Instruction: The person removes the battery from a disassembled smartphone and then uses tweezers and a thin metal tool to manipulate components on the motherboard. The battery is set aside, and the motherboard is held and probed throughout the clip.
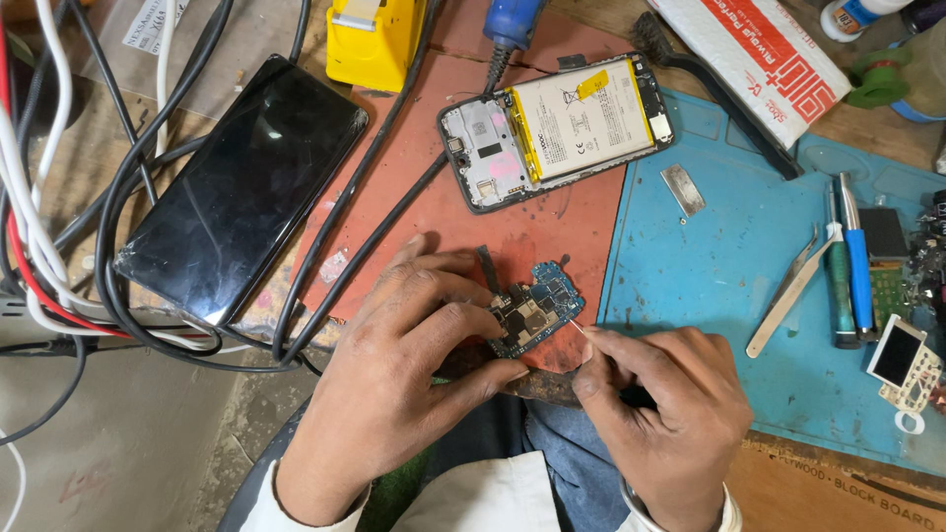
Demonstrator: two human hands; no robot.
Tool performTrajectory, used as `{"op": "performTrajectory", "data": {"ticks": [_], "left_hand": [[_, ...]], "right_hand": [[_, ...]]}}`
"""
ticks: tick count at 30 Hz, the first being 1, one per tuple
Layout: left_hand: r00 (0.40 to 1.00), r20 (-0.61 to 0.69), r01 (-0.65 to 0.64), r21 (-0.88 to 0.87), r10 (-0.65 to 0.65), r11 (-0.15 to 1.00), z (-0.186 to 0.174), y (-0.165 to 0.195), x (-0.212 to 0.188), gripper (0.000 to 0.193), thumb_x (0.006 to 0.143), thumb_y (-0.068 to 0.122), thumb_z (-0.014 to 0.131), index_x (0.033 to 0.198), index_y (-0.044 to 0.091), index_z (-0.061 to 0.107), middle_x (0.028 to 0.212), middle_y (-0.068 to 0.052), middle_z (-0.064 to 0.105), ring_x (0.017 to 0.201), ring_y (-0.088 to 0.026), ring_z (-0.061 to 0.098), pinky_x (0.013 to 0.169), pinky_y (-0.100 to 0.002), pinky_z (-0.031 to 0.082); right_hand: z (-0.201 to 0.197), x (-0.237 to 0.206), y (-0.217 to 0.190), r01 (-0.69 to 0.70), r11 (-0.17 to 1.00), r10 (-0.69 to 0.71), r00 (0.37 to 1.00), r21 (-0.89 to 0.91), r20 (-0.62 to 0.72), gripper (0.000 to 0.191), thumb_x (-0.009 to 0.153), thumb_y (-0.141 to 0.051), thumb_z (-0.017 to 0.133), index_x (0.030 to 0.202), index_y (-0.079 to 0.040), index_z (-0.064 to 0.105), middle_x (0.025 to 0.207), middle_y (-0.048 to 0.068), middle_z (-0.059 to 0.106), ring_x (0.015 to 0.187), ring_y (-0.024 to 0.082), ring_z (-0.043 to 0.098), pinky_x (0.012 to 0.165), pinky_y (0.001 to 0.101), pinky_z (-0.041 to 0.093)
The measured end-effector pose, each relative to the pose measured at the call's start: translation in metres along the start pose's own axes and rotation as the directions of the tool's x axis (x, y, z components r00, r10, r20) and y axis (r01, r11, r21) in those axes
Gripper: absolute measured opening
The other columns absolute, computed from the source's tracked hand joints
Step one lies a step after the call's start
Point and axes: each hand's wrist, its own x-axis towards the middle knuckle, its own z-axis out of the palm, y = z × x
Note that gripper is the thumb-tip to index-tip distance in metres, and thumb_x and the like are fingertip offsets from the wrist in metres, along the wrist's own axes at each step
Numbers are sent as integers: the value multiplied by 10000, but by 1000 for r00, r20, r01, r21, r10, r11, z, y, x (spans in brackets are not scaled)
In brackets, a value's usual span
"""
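Note:
A small blue phone circuit board (540, 300) lies at the near edge of a red work mat (414, 177). My left hand (409, 379) pins it down with thumb and fingers. My right hand (660, 414) pinches a thin pointed tool (581, 330) whose tip touches the board's right edge. An opened phone (557, 128) with a white and yellow battery lies face down farther back on the red mat.
A cracked black phone (241, 187) lies at the left among black, white and red cables (59, 236). A blue mat (729, 266) at the right carries tweezers (788, 296), screwdrivers (855, 261), a small metal plate (682, 189) and board parts (902, 360). A yellow device (374, 39) stands at the back.

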Motion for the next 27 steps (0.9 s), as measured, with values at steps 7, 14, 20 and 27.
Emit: {"op": "performTrajectory", "data": {"ticks": [7, 14, 20, 27], "left_hand": [[1000, -1, -4, -1, 4, 1000, 0, 0, 0, 303, 771, 245, 875, 926, 79, 675, 1043, -71, 644, 1226, -311, 631, 1221, -581, 374], [1000, -6, -11, -8, 11, 1000, 0, 0, 1, 304, 766, 235, 874, 915, 75, 663, 1049, -74, 643, 1232, -316, 628, 1209, -575, 383], [1000, -10, -18, 8, 18, 1000, 0, 0, 1, 304, 765, 230, 875, 900, 69, 656, 1035, -77, 644, 1209, -311, 638, 1214, -576, 378], [1000, -9, -18, 7, 18, 1000, 0, 0, 1, 311, 759, 235, 877, 864, 69, 636, 1032, -79, 640, 1206, -315, 637, 1211, -576, 382]], "right_hand": [[0, 0, 0, -7, 1000, 7, 1000, -3, 6, 285, 704, -37, 838, 980, -63, 773, 721, -2, 647, 680, 155, 569, 714, 327, 425], [0, 1, 2, 47, 999, -47, 999, 8, 8, 287, 705, -61, 832, 980, -76, 752, 751, -6, 653, 700, 161, 587, 746, 333, 436], [1, 1, 2, 73, 997, -73, 997, -7, 23, 281, 714, -57, 840, 981, -84, 756, 735, -10, 643, 690, 166, 589, 733, 339, 431], [-1, 2, 2, 97, 995, -98, 994, 12, 46, 317, 682, -74, 841, 986, -85, 755, 742, -10, 642, 690, 172, 589, 734, 346, 430]]}}
